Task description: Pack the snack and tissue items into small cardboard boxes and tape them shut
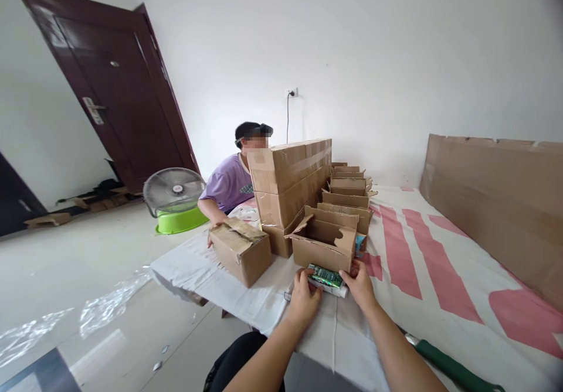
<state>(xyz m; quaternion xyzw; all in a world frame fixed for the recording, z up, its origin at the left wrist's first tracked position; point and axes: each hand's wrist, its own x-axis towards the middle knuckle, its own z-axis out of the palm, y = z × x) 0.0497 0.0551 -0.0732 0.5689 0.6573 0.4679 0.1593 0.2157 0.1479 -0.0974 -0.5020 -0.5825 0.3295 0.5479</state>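
Both my hands hold a small green-printed packet point(326, 278) that lies on the white and pink sheet point(422, 275). My left hand point(303, 297) grips its left end with curled fingers. My right hand point(360, 283) grips its right end, next to a white cap. Just behind the packet stands an open brown carton point(324, 241) with its flaps up. More open cartons point(347, 196) stand in a row behind it.
Another person in a purple shirt point(229, 182) sits at the left with a hand on a taped carton point(241, 250). A tall stack of sealed cartons point(290, 184) stands between us. A fan point(174, 191), a green basin and a dark door are beyond. Flat cardboard point(497, 198) leans at the right.
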